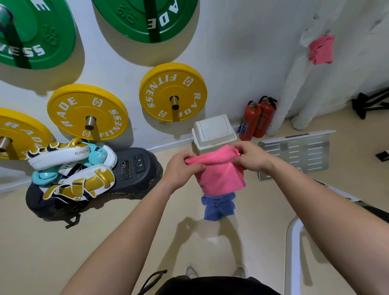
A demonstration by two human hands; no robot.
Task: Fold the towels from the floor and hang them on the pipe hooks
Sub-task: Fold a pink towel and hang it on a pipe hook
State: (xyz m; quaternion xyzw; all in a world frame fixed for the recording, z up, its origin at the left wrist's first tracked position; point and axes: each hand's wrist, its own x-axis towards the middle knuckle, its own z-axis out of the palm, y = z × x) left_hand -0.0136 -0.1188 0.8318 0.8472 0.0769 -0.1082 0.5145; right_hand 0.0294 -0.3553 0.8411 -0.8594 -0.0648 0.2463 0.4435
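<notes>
I hold a pink towel up in front of me, doubled over at its top edge. My left hand grips its left top corner and my right hand grips the right one. Below it a crumpled blue towel lies on the beige floor. Another pink towel hangs on a hook on the white wrapped pipe in the right corner.
A white bin and two red fire extinguishers stand against the wall. Boxing pads on a dark machine lie at left. Yellow and green weight plates hang on the wall. A metal plate and white frame stand at right.
</notes>
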